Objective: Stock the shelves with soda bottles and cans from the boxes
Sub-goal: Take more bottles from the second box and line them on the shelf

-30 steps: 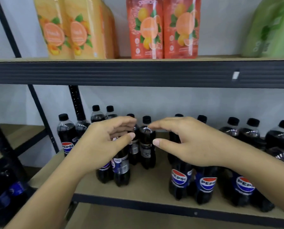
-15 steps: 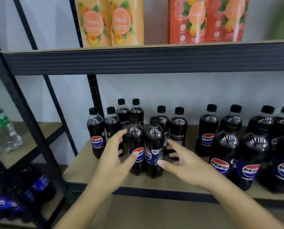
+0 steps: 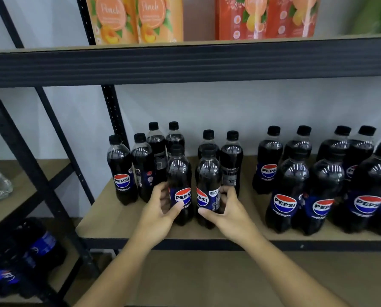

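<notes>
Plastic front pair: two small cola bottles, the left bottle [image 3: 180, 189] and the right bottle [image 3: 208, 189], are stood upright side by side near the front edge of the shelf board [image 3: 118, 220], all but touching each other.
Left hand [image 3: 159, 207]: wrapped round the left bottle at the label band, with the thumb laid across the front and the fingers curled behind.
Right hand [image 3: 228, 207]: curled round the right bottle at the same height, with the thumb on the front low on the label and the fingers at the far side.
Back rows [image 3: 231, 160]: six more bottles of the same kind are ranked behind and to the left, upright and close together.
Right-hand group [image 3: 292, 187]: further bottles are stood apart, with bare board between them and the front pair.
Upper level: peach cartons [image 3: 136, 18] are kept above the dark steel beam [image 3: 185, 63].
Weight: both are seen full to the shoulder, so moderate heft is judged, managed by one hand each.
Wall: thin plastic, judged firm while sealed, so little give is expected under a squeeze.
Surface: glossy above the label, and the film label is judged less slippery than the bare plastic.
Stability: tall and narrow-footed, so tipping into neighbours is judged likely if pushed at the cap.
Hold advised: the label band, low on the body, for sliding, and the neck under the cap for lifting.
</notes>
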Available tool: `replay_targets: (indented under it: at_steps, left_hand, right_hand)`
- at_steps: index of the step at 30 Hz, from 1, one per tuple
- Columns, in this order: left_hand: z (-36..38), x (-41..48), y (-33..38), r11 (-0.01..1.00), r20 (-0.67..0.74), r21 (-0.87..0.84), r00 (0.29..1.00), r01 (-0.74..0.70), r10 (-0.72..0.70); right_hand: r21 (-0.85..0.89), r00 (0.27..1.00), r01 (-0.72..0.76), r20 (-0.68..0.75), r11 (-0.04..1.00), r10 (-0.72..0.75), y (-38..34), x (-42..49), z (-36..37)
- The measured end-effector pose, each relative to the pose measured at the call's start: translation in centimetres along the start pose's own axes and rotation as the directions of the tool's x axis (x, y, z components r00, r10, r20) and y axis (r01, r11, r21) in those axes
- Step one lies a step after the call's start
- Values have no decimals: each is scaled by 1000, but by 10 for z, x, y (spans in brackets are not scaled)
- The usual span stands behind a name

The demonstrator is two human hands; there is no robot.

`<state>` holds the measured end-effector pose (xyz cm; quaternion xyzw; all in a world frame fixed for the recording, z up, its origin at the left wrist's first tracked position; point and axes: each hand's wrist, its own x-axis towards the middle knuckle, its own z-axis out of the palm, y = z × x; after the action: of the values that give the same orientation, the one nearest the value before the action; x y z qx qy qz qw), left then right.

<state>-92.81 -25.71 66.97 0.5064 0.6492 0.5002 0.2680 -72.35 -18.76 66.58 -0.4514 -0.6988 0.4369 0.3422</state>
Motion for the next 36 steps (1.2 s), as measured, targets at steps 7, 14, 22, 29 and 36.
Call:
replay_targets:
  at_steps: [7,14,22,29,36]
  left_hand:
    - [27,-11,-5,998,163,-49,985,-43,50]
    - [50,-16,-13,990,304,-144,952,11,33]
    - [48,-8,-19,987,308,-156,951,34,16]
    - [48,-15,-22,966,338,-243,941,83,4]
    - [53,-14,-26,972,316,-228,949,58,18]
  right_hand:
    - [66,1000,11,-14,998,-10,27,-26,-37]
    - [67,995,40,-89,997,-34,47,-47,-36]
    - [70,983,55,-181,996,-41,55,-47,-30]
    - [23,982,111,-159,994,-107,60,-50,-30]
    - [5,980,75,-186,997,-73,61,-51,-27]
